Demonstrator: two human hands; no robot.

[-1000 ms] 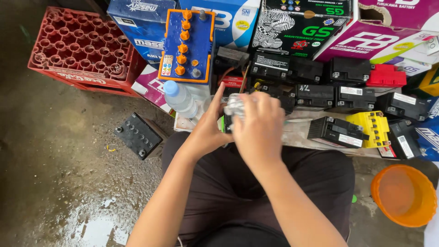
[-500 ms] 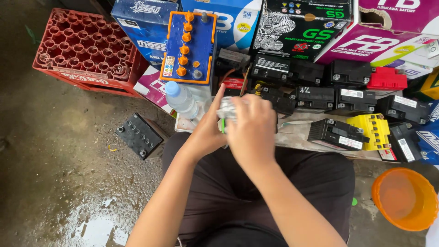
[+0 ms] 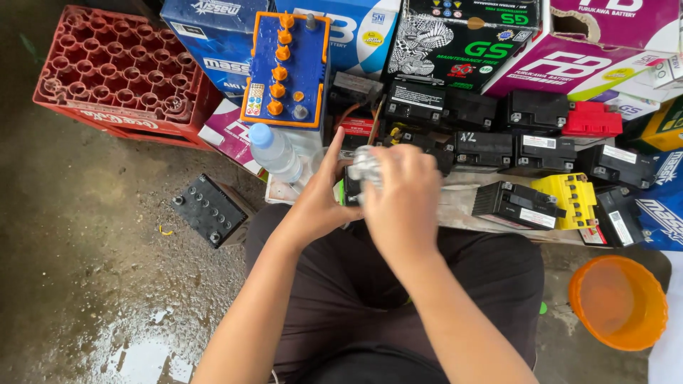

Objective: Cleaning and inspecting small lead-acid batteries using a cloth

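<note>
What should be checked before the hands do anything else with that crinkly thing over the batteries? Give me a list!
1. Right hand grips the crinkly clear wrap: ok.
2. Left hand steadies it from the side: ok, fingers touching.
3. What is inside the wrap: cannot tell, hands hide it.
4. Water bottle upright and capped beside the left hand: ok.
5. Floor dry: not ok, wet patches and a puddle.
6. Black battery on the floor, apart from the hands: ok.

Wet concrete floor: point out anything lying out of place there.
One small black battery lies tilted on the wet concrete floor, apart from the row beside the hands. A puddle sits in front of it.
</note>
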